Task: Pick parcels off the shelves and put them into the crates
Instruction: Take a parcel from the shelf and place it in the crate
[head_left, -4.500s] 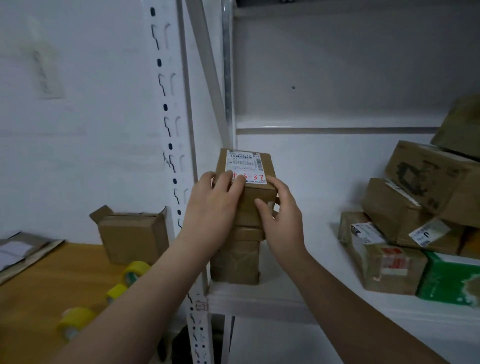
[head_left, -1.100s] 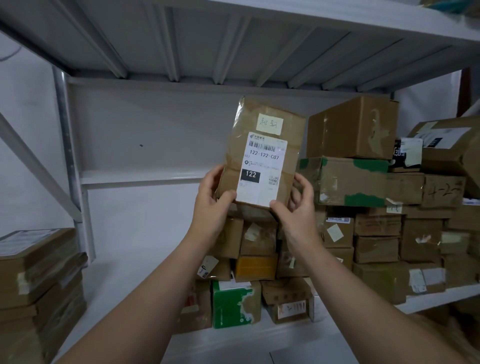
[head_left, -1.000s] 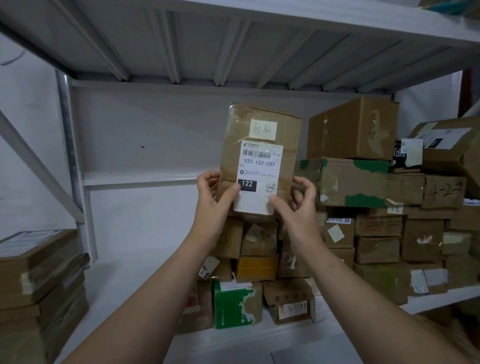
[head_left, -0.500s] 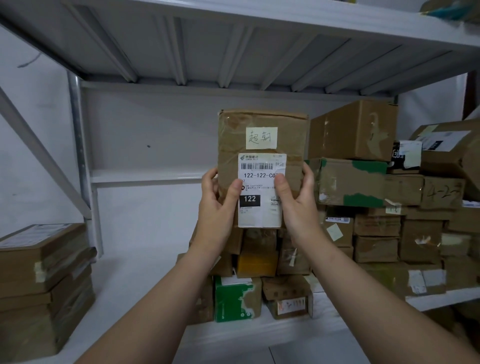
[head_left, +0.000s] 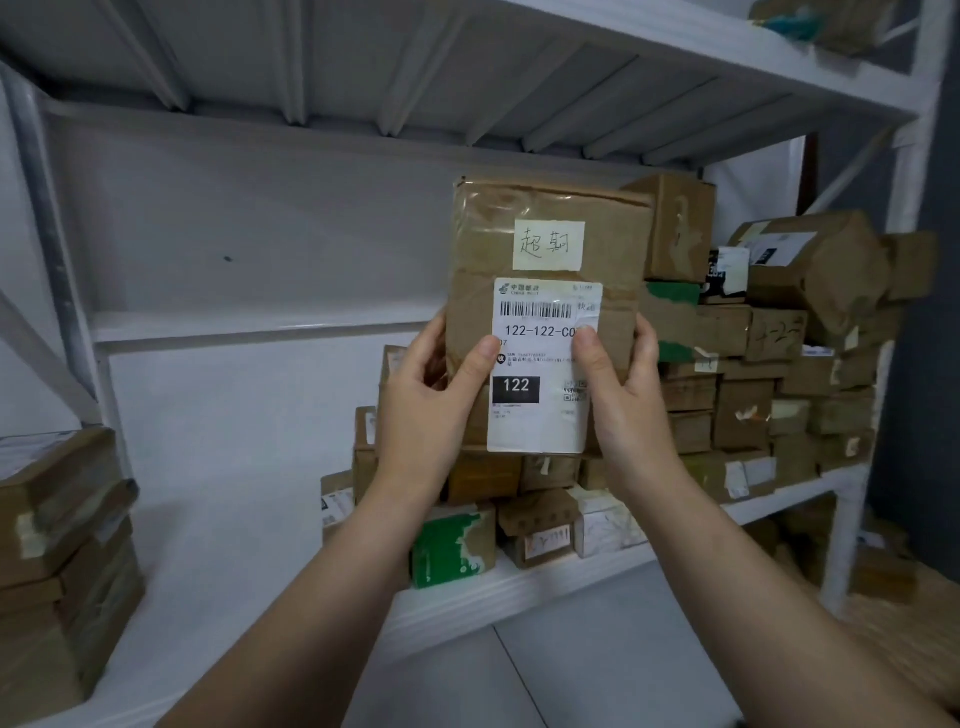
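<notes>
Both the left hand (head_left: 426, 400) and right hand (head_left: 623, 395) grip one parcel (head_left: 545, 249) upright, clear of the shelf (head_left: 218, 499), so picking looks done, while no crate is in view.

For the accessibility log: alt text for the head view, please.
A left hand and right hand hold a brown parcel upright by its lower sides, thumbs on its white label marked 122. Behind it, more parcels are stacked on a white shelf.

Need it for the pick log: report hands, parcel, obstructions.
Left hand, right hand gripping parcel, label toward camera. Parcel held before shelf. Nothing blocking; no crate visible.
</notes>
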